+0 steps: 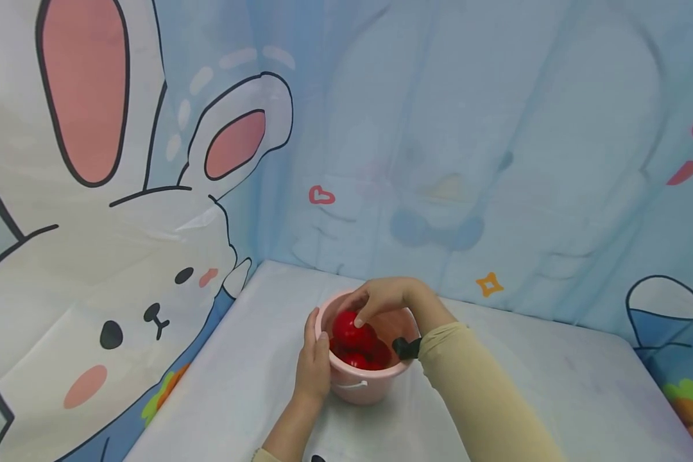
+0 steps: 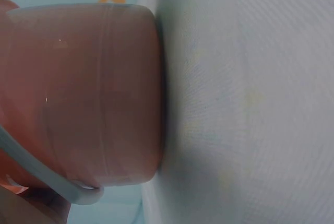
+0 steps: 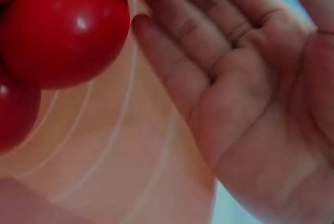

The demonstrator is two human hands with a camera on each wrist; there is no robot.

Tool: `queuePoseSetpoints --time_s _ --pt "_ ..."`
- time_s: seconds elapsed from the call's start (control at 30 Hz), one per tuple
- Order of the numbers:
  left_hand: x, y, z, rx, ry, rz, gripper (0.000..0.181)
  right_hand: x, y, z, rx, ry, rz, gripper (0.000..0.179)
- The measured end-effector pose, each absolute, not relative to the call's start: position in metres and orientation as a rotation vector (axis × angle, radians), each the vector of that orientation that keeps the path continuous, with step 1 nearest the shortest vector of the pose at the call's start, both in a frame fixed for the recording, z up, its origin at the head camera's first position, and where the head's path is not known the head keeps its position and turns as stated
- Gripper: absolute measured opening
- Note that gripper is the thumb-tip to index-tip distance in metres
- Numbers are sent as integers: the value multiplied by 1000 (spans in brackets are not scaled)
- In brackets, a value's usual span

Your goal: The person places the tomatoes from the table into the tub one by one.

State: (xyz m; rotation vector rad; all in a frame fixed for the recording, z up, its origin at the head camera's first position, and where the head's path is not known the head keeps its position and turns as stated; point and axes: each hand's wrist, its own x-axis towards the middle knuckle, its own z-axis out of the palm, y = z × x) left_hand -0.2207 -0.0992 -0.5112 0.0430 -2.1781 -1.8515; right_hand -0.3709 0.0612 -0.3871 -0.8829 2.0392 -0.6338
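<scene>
A pink bucket (image 1: 365, 393) stands upright on the white surface, with several glossy red ball-shaped things (image 3: 78, 31) inside. My left hand (image 1: 314, 369) holds the bucket's left side, thumb near the rim. Over the opening, my right hand (image 1: 381, 298) grips one red ball-shaped thing (image 1: 349, 329) from above, at about rim height. Its palm faces the right wrist camera, where that upper red piece is cut off by the frame. The left wrist view shows the bucket's wall and its pale handle (image 2: 47, 174); most of the left hand is out of that frame.
The bucket rests on a white cloth-covered table (image 1: 525, 372). Behind it hangs a light blue curtain (image 1: 496, 96) with printed figures, and a large printed rabbit (image 1: 92, 269) covers the left side. A small dark object (image 1: 317, 459) shows at the bottom edge.
</scene>
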Motion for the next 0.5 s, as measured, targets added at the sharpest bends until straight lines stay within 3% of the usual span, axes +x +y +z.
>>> queuePoseSetpoints --time_s 0.5 --pt "-219 -99 -509 39 -2171 -1870 60 -369 62 -384 -876 2069 -657 46"
